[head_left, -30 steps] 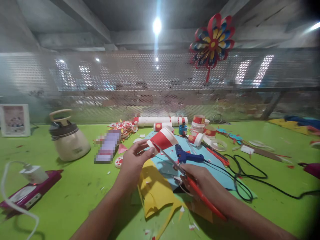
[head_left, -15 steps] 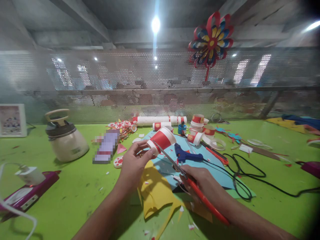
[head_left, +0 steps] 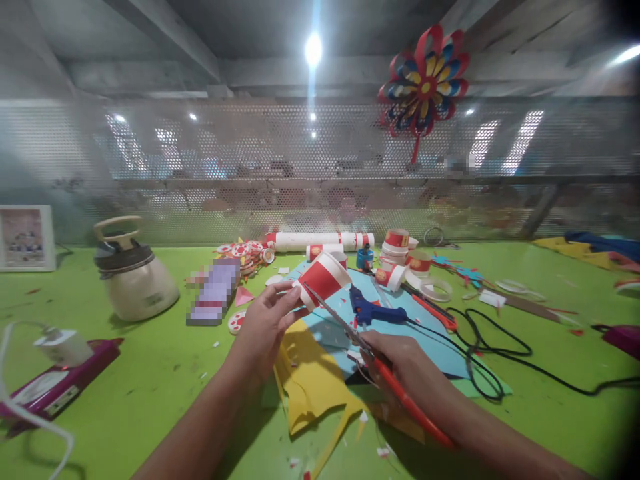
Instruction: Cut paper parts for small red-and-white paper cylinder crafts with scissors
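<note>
My left hand (head_left: 265,323) grips a red and white paper cup (head_left: 324,280) near its narrow end, the wide mouth tilted up to the right. Wrapped round the red handles of a pair of scissors (head_left: 407,400) is my right hand (head_left: 395,357). The scissor blades point up and left, and their tips lie at the cup's red side. Under the hands are a yellow sheet (head_left: 313,387) and light blue sheets (head_left: 440,347). A blue glue gun (head_left: 377,310) rests just right of the cup.
More paper cups (head_left: 397,250) stand behind, near a long white tube (head_left: 313,241). Black cable (head_left: 475,347) loops at the right. A beige kettle (head_left: 137,283), a phone (head_left: 216,293) and a purple power strip (head_left: 65,387) are on the left. Paper scraps litter the green table (head_left: 165,373).
The cup has turned slightly in my left hand, whose fingers have shifted a little on it. The scissors have moved only slightly.
</note>
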### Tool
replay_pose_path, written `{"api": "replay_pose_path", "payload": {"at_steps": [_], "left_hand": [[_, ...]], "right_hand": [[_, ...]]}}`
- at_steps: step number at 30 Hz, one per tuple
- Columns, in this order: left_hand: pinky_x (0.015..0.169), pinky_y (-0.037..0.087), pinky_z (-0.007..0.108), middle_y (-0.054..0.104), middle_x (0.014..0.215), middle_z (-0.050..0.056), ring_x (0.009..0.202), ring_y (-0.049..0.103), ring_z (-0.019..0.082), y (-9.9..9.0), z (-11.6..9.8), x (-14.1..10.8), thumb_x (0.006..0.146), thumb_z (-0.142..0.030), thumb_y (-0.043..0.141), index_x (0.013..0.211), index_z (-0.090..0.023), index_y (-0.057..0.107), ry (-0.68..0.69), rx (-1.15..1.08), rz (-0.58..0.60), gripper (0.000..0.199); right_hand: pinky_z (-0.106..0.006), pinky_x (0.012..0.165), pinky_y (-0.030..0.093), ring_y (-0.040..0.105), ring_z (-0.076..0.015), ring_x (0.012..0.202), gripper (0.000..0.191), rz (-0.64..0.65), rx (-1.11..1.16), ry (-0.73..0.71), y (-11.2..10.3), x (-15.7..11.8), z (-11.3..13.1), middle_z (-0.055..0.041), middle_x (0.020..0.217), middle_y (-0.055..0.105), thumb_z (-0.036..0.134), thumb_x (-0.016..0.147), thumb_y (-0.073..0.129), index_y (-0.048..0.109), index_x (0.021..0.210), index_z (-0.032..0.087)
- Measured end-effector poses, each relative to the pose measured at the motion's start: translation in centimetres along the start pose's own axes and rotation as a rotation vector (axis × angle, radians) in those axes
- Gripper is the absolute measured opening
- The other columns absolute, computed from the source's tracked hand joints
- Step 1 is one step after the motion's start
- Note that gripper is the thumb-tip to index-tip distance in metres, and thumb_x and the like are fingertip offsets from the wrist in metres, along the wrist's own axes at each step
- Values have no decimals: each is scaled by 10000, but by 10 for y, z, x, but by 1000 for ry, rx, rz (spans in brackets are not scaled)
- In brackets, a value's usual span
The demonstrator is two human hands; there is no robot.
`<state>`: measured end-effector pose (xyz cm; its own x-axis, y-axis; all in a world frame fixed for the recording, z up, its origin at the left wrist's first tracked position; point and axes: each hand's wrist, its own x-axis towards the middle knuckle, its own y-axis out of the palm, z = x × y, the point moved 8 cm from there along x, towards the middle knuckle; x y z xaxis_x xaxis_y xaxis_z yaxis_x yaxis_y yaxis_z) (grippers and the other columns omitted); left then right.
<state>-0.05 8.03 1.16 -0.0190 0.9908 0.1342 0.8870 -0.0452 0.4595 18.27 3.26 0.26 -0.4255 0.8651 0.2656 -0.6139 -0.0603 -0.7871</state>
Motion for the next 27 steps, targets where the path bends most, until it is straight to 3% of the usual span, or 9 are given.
{"api": "replay_pose_path", "payload": {"at_steps": [16,27], "left_hand": [[801,527,381,673,869,65,784,673,196,0,1,-2,626,-248,803,831,-140,607,-33,-24,-48,304],[744,561,396,666,880,72,768,667,195,1,1,-3,680,-251,773,852,-144,590,-23,-11,-3,273]], "right_hand": [[-246,600,360,551,-168,670,156,10,12,5,2,-1,-2,20,722,629,169,893,483,557,760,203],[-246,636,395,552,-168,704,143,-11,16,-41,2,2,1,13,774,643,175,902,481,590,816,208]]}}
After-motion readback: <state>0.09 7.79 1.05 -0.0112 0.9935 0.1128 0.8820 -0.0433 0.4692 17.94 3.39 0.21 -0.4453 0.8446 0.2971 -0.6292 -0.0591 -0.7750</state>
